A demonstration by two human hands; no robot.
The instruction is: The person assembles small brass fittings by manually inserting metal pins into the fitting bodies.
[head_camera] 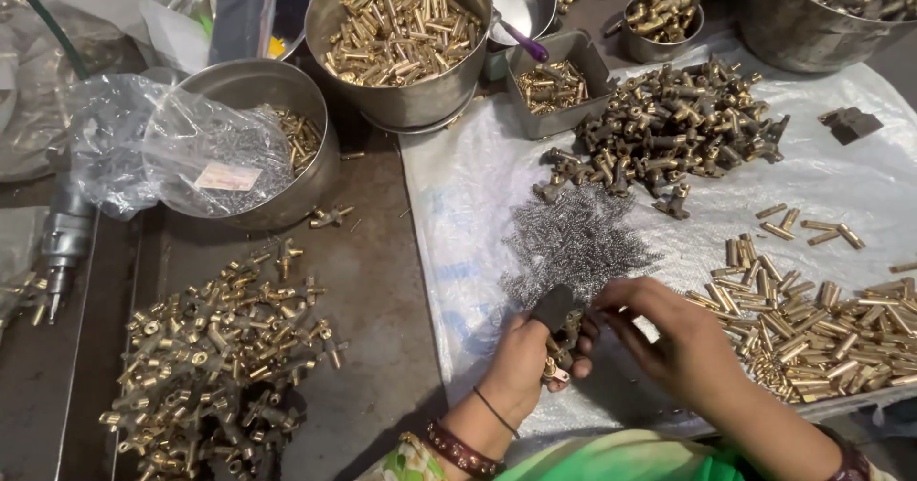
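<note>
My left hand (521, 362) grips a small dark block (556, 311) with a brass fitting (559, 347) set against it, held low over the white sheet (458, 204). My right hand (669, 342) sits just to the right, its fingertips pinched at the top of that fitting; what is between them is too small to tell. A heap of tiny steel springs (573, 237) lies just beyond both hands. Loose brass pins (821, 333) are piled to the right of my right hand.
A mound of darker brass tee fittings (669, 128) lies at the back right. More brass fittings (215, 347) are heaped on the dark table at the left. Steel bowls (401, 37) of brass pins, a small square tin (554, 85) and a plastic bag (167, 147) in a bowl stand at the back.
</note>
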